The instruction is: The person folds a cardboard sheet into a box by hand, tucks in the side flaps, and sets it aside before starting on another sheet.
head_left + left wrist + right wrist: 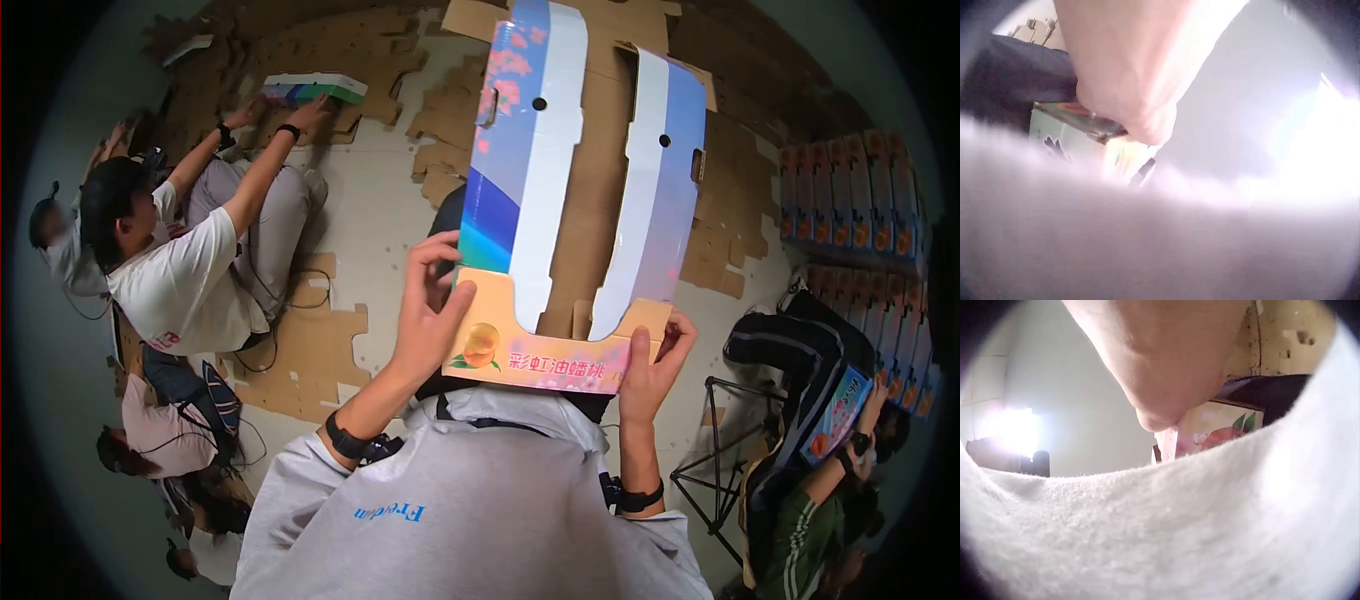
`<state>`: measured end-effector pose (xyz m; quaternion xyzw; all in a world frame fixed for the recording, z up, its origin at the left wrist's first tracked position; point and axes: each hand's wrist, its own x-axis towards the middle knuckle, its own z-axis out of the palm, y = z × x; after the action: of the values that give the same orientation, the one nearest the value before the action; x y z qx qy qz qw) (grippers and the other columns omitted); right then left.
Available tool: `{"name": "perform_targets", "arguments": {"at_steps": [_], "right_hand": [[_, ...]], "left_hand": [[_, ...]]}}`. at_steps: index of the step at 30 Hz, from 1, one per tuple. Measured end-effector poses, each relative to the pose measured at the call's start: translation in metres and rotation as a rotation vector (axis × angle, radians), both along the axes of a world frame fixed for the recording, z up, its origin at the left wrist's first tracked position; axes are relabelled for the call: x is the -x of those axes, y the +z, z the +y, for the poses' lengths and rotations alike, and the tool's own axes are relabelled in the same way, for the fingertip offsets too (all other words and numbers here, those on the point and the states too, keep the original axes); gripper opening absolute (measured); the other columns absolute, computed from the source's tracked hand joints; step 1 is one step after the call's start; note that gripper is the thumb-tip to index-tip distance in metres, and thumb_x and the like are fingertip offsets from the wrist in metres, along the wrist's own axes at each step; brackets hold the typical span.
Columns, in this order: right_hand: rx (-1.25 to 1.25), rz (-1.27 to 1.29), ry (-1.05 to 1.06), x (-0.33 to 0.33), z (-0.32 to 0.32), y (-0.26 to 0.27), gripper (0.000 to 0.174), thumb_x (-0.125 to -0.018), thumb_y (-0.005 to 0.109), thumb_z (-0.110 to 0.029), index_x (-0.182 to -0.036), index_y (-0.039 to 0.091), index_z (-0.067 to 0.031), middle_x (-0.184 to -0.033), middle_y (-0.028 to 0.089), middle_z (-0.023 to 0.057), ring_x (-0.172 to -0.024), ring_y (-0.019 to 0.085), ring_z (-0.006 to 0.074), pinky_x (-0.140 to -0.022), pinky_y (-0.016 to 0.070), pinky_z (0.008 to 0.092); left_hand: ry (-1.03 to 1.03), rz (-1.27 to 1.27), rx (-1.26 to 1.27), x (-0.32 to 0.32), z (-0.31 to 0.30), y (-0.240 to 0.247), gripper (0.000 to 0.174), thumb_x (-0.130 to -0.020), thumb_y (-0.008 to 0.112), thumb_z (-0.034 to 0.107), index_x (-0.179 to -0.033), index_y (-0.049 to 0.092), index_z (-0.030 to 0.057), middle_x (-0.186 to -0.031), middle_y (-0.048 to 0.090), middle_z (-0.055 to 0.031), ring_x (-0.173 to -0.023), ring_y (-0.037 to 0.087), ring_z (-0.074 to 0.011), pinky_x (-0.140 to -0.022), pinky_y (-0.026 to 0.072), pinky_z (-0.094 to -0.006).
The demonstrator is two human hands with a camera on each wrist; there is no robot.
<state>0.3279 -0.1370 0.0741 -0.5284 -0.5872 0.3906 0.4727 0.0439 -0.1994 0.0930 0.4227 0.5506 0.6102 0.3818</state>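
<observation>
A printed cardboard fruit box [540,372] stands between both hands in the head view, with a peach picture and pink lettering on its near end. Two long pale flaps [548,170] run along its sides, and the brown inside shows in the gap between them. My left hand [430,310] grips the near left corner, thumb against the end panel. At the opposite corner my right hand [655,368] holds the end panel, its thumb on the front and fingers around the side. Sleeve cloth covers much of both wrist views, hiding most fingers; part of the box [1229,422] shows.
Flattened cardboard sheets [330,335] cover parts of the floor. Upright rows of similar boxes [850,190] stand at right. A seated person at left handles another box [315,88]; someone at right holds a blue one [838,415]. A black metal frame [715,460] stands nearby.
</observation>
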Motion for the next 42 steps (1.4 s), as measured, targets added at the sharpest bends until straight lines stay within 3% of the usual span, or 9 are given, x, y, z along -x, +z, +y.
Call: {"name": "perform_targets", "arguments": {"at_steps": [5, 10, 15, 16, 20, 28, 33, 38, 42], "right_hand": [[0.179, 0.140, 0.058, 0.004, 0.004, 0.011, 0.055, -0.098, 0.064, -0.018, -0.145, 0.043, 0.0016, -0.140, 0.053, 0.0155, -0.128, 0.053, 0.0249, -0.114, 0.0390, 0.0391], [0.387, 0.055, 0.288, -0.035, -0.029, 0.008, 0.073, -0.084, 0.065, -0.011, -0.151, 0.039, 0.0010, -0.139, 0.054, 0.0192, -0.129, 0.055, 0.0305, -0.115, 0.0396, 0.0411], [-0.439, -0.637, 0.313, -0.001, -0.008, 0.057, 0.052, -0.078, 0.071, -0.011, -0.128, 0.062, -0.0014, -0.128, 0.060, 0.0198, -0.123, 0.060, 0.0351, -0.114, 0.0424, 0.0468], [-0.642, -0.730, 0.387, 0.007, 0.000, 0.063, 0.045, -0.077, 0.072, -0.011, -0.120, 0.067, -0.0018, -0.125, 0.062, 0.0187, -0.122, 0.061, 0.0352, -0.113, 0.0429, 0.0484], [-0.678, -0.724, 0.743, 0.047, 0.006, 0.063, 0.015, -0.075, 0.077, -0.017, -0.085, 0.069, -0.0076, -0.101, 0.068, 0.0084, -0.113, 0.064, 0.0266, -0.109, 0.0442, 0.0488], [-0.728, -0.733, 0.813, 0.027, 0.000, 0.046, 0.014, -0.077, 0.077, -0.018, -0.077, 0.067, -0.0084, -0.085, 0.063, 0.0027, -0.094, 0.063, 0.0197, -0.098, 0.0486, 0.0432], [-0.537, -0.424, 0.838, 0.029, 0.020, 0.067, 0.012, -0.075, 0.078, -0.009, -0.082, 0.068, -0.0056, -0.091, 0.067, 0.0061, -0.096, 0.066, 0.0234, -0.092, 0.0530, 0.0424], [-0.495, -0.461, 0.436, 0.056, 0.087, 0.101, 0.032, -0.080, 0.078, -0.005, -0.111, 0.070, -0.0006, -0.116, 0.069, 0.0177, -0.108, 0.067, 0.0371, -0.094, 0.0547, 0.0434], [-0.542, -0.672, 0.233, 0.097, 0.147, 0.130, 0.053, -0.082, 0.082, -0.021, -0.129, 0.066, -0.0025, -0.134, 0.062, 0.0209, -0.123, 0.061, 0.0391, -0.104, 0.0501, 0.0451]], "left_hand": [[0.046, 0.000, 0.096, 0.000, 0.000, 0.017, 0.037, -0.095, 0.065, 0.000, -0.129, 0.052, 0.0069, -0.149, 0.042, -0.0151, -0.137, 0.045, -0.0245, -0.115, 0.0373, -0.0387], [-0.080, 0.534, 0.136, 0.016, -0.054, 0.015, 0.040, -0.094, 0.067, 0.008, -0.132, 0.056, 0.0068, -0.152, 0.039, -0.0142, -0.140, 0.046, -0.0321, -0.110, 0.0454, -0.0462], [-0.251, 1.325, -0.123, 0.003, -0.037, 0.066, 0.044, -0.088, 0.069, 0.019, -0.131, 0.066, 0.0126, -0.144, 0.054, -0.0114, -0.145, 0.044, -0.0360, -0.118, 0.0351, -0.0530], [-0.375, 1.369, -0.195, -0.004, -0.023, 0.075, 0.027, -0.088, 0.068, 0.024, -0.112, 0.073, 0.0125, -0.123, 0.065, -0.0083, -0.142, 0.050, -0.0272, -0.120, 0.0348, -0.0496], [-0.538, 1.436, -0.312, -0.013, 0.005, 0.066, 0.014, -0.086, 0.073, 0.023, -0.081, 0.069, 0.0110, -0.093, 0.067, -0.0037, -0.116, 0.064, -0.0224, -0.117, 0.0409, -0.0449], [-0.535, 1.398, -0.392, -0.032, -0.012, 0.026, 0.023, -0.088, 0.074, 0.023, -0.071, 0.066, 0.0088, -0.078, 0.063, -0.0016, -0.091, 0.063, -0.0217, -0.099, 0.0509, -0.0368], [-0.536, 1.222, -0.327, -0.021, 0.006, 0.051, 0.016, -0.085, 0.078, 0.020, -0.093, 0.071, 0.0084, -0.106, 0.066, -0.0066, -0.107, 0.062, -0.0273, -0.103, 0.0488, -0.0414], [0.012, 1.297, -0.222, 0.004, 0.089, 0.108, 0.062, -0.085, 0.080, 0.027, -0.141, 0.060, 0.0082, -0.143, 0.055, -0.0191, -0.138, 0.048, -0.0392, -0.115, 0.0404, -0.0509], [0.176, 1.315, -0.131, 0.017, 0.158, 0.109, 0.061, -0.084, 0.079, 0.029, -0.137, 0.062, 0.0057, -0.133, 0.061, -0.0236, -0.131, 0.055, -0.0401, -0.116, 0.0399, -0.0516]]}}
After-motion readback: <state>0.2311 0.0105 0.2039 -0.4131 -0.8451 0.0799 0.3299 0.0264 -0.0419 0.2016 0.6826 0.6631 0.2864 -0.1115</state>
